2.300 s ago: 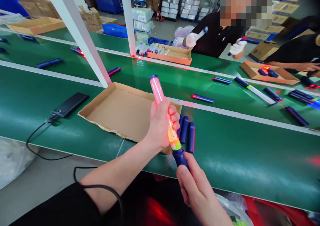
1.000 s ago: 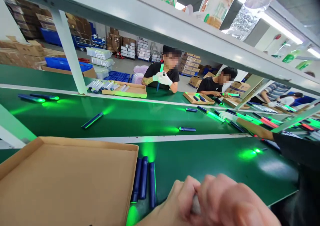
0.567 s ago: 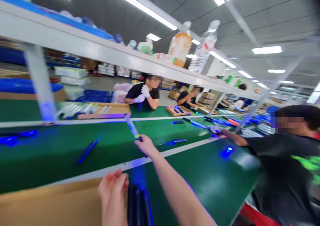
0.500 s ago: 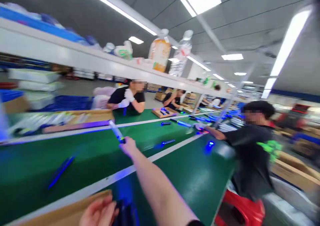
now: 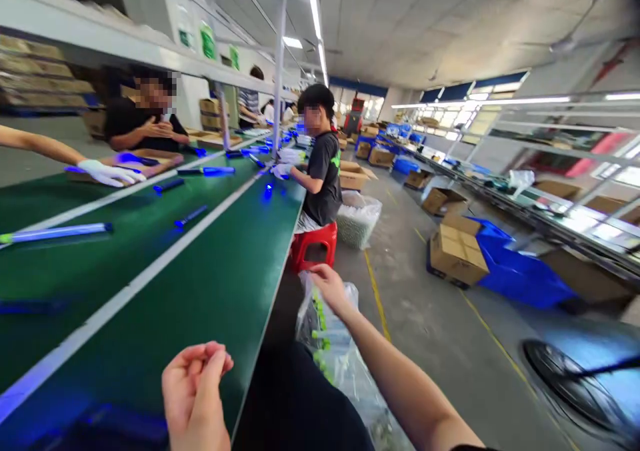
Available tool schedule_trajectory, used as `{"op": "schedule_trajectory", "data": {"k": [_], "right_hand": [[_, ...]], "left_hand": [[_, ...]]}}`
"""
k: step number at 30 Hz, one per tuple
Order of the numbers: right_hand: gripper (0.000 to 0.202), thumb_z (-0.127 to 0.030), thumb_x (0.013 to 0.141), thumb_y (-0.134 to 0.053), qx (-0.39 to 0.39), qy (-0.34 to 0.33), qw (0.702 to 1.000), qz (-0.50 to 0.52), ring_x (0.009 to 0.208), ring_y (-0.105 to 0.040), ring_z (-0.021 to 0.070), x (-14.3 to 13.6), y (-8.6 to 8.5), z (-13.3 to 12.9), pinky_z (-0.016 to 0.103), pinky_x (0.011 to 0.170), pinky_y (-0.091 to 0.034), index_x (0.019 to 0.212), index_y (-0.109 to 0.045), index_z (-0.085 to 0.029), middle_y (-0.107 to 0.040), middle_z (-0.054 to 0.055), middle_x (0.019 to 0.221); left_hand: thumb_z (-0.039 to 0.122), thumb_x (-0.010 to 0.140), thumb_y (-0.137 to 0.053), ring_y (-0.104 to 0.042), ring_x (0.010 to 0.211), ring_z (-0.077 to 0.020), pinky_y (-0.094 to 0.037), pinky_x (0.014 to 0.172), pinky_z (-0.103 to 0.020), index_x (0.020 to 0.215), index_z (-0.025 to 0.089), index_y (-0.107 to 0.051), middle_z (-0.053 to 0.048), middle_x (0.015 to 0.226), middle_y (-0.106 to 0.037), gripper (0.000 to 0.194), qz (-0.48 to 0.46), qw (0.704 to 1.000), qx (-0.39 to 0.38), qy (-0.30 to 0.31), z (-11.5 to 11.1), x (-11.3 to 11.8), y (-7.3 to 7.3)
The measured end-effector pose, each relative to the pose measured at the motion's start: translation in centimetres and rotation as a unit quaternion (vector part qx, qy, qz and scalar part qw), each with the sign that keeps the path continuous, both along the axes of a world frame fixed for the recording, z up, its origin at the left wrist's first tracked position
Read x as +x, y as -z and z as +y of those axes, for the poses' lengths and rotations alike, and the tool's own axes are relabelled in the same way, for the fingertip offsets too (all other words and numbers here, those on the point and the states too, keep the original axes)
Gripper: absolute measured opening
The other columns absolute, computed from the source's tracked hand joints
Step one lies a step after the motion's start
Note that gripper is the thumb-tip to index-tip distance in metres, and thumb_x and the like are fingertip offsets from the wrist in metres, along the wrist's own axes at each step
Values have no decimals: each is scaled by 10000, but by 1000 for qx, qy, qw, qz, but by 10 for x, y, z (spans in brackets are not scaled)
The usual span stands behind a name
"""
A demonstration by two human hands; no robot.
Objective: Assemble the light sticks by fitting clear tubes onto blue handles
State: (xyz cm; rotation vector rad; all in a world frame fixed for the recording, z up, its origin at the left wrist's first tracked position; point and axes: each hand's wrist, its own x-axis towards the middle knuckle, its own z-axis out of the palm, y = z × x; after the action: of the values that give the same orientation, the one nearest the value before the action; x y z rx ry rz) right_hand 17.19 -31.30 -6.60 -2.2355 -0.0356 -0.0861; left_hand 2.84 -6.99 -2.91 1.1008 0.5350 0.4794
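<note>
My left hand [image 5: 196, 394] is raised over the near edge of the green work surface [image 5: 215, 264], fingers curled and thumb pressed to them; I see nothing in it. Low on the right, my right hand [image 5: 331, 290] is at the top of a clear plastic bag [image 5: 345, 364], its fingertips together on the bag's rim. Clear pieces with yellow-green ends [image 5: 321, 321] show inside the bag. On the green surface at left lies a clear tube with a green end and a dark end [image 5: 60, 232]. Blurred dark blue-lit pieces [image 5: 110, 428] lie beside my left hand.
A co-worker [image 5: 323, 164] sits ahead on a red stool [image 5: 316, 246], beside a filled clear sack [image 5: 357, 221]. Across the surface, a gloved hand [image 5: 113, 172] rests by a tray [image 5: 170, 161]. Cartons [image 5: 457, 251], blue sheeting [image 5: 520, 271] and a fan [image 5: 570, 378] stand on the right floor.
The view has swung right. My right hand has left the tube over the green surface and moved to the plastic bag. My left hand stays curled.
</note>
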Motion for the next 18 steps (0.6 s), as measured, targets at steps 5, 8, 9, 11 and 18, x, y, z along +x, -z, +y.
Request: {"op": "schedule_trajectory", "data": {"k": [5,8,9,11,18], "right_hand": [[274,-360,1051,-718,-35,138,981,129,1033,-729,244,-100,108,-189,455,911,-632,1249,-695,-173,-720,84,1237],[240,-344,1049,-723,-47,101,981,158,1056,-728,246,-108,168,-190,462,936,-627,1216,-709,-172,-727,81,1231],[235,-339,1048,-725,-53,78,983,159,1084,-724,252,-97,185,-179,471,954,-622,1214,-712,-174,-725,83,1249],[251,-335,1043,-732,-71,35,985,156,1143,-710,269,-60,216,-151,493,989,-609,1238,-709,-178,-712,90,1298],[450,-347,1026,-748,-195,21,972,131,1341,-603,353,73,288,-140,598,1113,-521,1427,-624,-184,-575,144,1527]], "left_hand": [[293,718,-840,-577,748,-128,-486,748,-270,981,239,-533,52,865,-632,408,20,994,10,106,-90,21,38],[301,733,-826,-561,718,-122,-480,731,-270,987,237,-527,54,853,-613,398,51,992,23,113,-126,44,78],[305,734,-821,-566,718,-121,-482,733,-266,998,239,-526,54,857,-618,401,72,991,21,112,-138,52,92],[303,741,-810,-592,744,-125,-492,744,-256,1038,244,-531,48,878,-648,412,133,983,-2,129,-164,67,123],[91,835,-723,-674,668,-182,-514,618,-286,998,190,-539,-32,807,-680,264,341,905,-180,181,-268,109,234]]}}
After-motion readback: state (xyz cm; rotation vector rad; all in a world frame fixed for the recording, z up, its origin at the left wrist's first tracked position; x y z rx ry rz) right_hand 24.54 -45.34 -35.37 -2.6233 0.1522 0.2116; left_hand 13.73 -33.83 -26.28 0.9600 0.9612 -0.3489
